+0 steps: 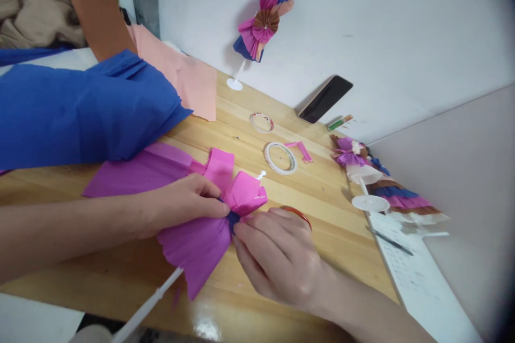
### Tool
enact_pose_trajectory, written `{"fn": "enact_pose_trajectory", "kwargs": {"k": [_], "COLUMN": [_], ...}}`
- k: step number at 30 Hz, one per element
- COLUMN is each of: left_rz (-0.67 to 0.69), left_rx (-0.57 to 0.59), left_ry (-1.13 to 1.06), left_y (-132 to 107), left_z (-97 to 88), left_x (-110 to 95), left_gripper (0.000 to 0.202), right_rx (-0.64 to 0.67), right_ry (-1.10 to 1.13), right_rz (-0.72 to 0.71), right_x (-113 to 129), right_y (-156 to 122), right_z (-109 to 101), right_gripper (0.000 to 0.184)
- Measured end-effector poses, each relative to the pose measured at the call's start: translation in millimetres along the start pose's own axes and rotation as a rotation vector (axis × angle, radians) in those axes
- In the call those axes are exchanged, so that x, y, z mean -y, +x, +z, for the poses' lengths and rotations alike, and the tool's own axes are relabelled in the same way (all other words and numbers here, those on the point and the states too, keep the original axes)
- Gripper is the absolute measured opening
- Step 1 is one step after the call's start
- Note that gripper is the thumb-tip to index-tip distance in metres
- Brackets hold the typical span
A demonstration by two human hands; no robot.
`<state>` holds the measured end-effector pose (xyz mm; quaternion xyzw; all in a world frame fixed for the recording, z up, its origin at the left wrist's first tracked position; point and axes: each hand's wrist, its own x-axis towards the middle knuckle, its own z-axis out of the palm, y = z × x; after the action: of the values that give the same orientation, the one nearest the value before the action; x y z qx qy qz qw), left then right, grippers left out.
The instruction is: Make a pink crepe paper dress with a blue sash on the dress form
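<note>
A magenta crepe-paper dress, flared below and puffed above, lies on a white stick over the table. A narrow blue paper strip wraps its gathered waist. My left hand is closed on the waist from the left, thumb and fingers pressing the strip and paper. From the right, my right hand pinches the strip with its fingers curled; its fingertips are partly hidden. An orange-red curved handle shows behind my right hand, the rest covered.
Blue crepe paper, magenta paper and peach paper lie at left. Tape rolls sit mid-table. A phone leans on the wall. Finished paper figures stand behind and at right, near a pen.
</note>
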<state>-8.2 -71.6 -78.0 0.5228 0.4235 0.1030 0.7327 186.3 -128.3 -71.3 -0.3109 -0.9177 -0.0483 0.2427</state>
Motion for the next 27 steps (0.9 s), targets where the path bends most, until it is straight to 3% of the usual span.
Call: {"fn": "enact_pose_trajectory", "kwargs": {"k": [13, 19, 27], "left_rz": [-0.031, 0.015, 0.030], "left_rx": [0.028, 0.039, 0.051], "left_ry": [-0.132, -0.127, -0.112], "left_y": [-0.8, -3.9, -1.9], "left_z": [-3.2, -2.3, -4.4], "left_x": [4.2, 0.4, 0.6], "left_gripper": [0.038, 0.036, 0.039], "right_rx": [-0.172, -0.180, -0.164], "right_ry": [0.139, 0.218, 0.222], "right_rz": [0.032, 0.157, 0.176], "right_x": [0.4, 2.5, 1.4], "right_y": [-1.4, 1.0, 3.2], "right_z": [5.8, 6.1, 3.3], "right_gripper": [0.018, 0.007, 0.016]}}
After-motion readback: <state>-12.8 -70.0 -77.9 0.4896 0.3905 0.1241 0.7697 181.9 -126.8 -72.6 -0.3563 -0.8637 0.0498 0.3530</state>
